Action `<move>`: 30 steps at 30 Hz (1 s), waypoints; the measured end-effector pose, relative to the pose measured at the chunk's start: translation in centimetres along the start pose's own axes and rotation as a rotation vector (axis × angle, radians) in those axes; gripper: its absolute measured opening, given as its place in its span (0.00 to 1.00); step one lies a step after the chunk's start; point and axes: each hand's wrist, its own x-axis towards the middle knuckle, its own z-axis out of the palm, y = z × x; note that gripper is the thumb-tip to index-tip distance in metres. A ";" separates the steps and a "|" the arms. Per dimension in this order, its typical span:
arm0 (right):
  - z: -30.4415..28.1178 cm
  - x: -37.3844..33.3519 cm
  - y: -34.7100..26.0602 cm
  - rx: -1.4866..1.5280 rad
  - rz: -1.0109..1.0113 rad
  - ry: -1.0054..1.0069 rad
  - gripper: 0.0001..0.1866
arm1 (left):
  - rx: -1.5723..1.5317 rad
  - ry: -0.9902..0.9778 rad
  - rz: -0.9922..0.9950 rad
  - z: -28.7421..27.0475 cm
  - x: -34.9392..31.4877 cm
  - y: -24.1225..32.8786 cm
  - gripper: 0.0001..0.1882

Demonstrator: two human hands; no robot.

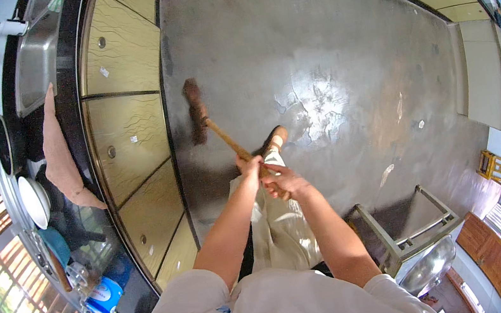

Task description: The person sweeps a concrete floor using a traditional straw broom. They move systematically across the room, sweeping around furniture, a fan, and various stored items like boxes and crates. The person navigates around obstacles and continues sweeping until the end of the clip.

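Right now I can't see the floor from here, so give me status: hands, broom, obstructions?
Both hands, left and right, grip broom handle. Broom head on floor by cabinets. Metal stand close right.

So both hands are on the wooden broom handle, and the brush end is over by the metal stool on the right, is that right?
Not quite. Both hands, left hand and right hand, grip the broom handle, but the head view shows the brush end by the cabinet doors on the left.

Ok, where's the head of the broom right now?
In the head view, the broom head rests on the grey floor left of centre, close to the yellow cabinet doors, ahead of both hands gripping the wooden handle.
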 end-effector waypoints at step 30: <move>0.7 9.5 -16.0 0.070 -0.045 -0.257 0.36 | 0.019 0.234 0.149 3.8 10.0 15.0 0.39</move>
